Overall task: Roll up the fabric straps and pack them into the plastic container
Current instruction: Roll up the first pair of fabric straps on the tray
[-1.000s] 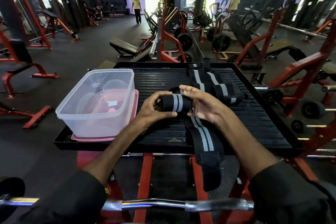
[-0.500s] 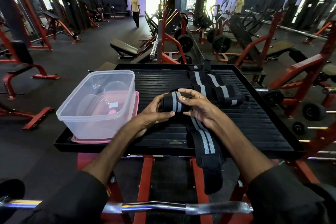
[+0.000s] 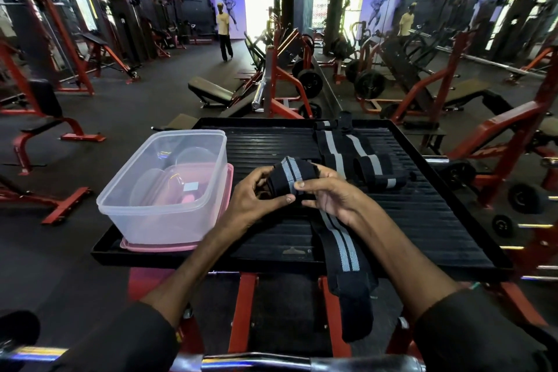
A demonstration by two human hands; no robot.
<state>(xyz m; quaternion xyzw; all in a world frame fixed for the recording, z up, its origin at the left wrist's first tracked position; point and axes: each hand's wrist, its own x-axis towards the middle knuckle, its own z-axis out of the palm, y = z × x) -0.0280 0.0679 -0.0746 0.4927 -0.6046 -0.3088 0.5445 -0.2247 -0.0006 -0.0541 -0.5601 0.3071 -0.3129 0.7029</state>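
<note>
Left hand (image 3: 256, 199) grips the near end of a partly rolled black fabric strap with grey stripes (image 3: 291, 174), fingers curled round the bundle and thumb pressed on its front face; right hand (image 3: 327, 198) holds the other end the same way, thumb tip on the stripe just beside the left thumb. Compared with one second ago the roll sits differently. It was a compact, level cylinder with its stripes upright, and it is now tipped up and turned so that the stripes slant, with both thumbs brought to the front. The unrolled tail (image 3: 344, 251) runs from under the right hand, across the black ribbed tray (image 3: 437, 220) and over its near edge, where it hangs free. Its overhang looks much as it did, so little extra length appears to have been wound in; the change reads as a re-grip and a turn of the bundle, not as progress along the strap. Further black-and-grey straps (image 3: 359, 160) lie unrolled on the tray just beyond the hands. The clear rectangular plastic container (image 3: 169, 214) stands on a pink lid (image 3: 157, 247) at the left of the tray, near the left hand, and no rolled strap shows inside it. By this judgement the task is at an early stage — first strap in hand, packing not yet begun.
</note>
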